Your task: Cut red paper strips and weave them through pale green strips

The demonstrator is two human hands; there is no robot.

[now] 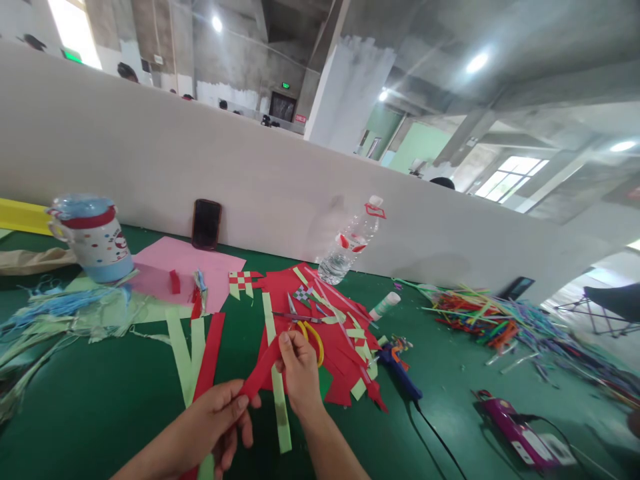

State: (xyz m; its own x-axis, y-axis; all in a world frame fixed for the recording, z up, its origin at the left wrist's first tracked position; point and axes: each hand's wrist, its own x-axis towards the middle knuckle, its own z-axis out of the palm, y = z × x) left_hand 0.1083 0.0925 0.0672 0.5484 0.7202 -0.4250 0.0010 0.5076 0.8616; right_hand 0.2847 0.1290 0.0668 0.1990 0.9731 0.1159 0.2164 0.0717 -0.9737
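Note:
A red paper strip [263, 369] is stretched between my two hands above the green table. My left hand [227, 417] pinches its lower end between thumb and fingers. My right hand [300, 370] grips the upper end. Just below, a light green paper strip [281, 407] lies on the table. To the left lie more light green strips [180, 353] and a long red strip [213, 350], partly under my left hand. Beyond my right hand, yellow-handled scissors [316, 341] rest on a heap of red paper [345, 360]. A woven red-and-green checkered piece [243, 280] lies behind it.
A water bottle [350, 243], a glue stick [385, 305] and a blue glue gun [400, 373] with a cord stand or lie right of the paper. At left are a patterned cup [97, 240], pink paper [165, 273] and a phone [207, 225]. Colourful strands [480, 313] and a purple device [520, 430] lie far right.

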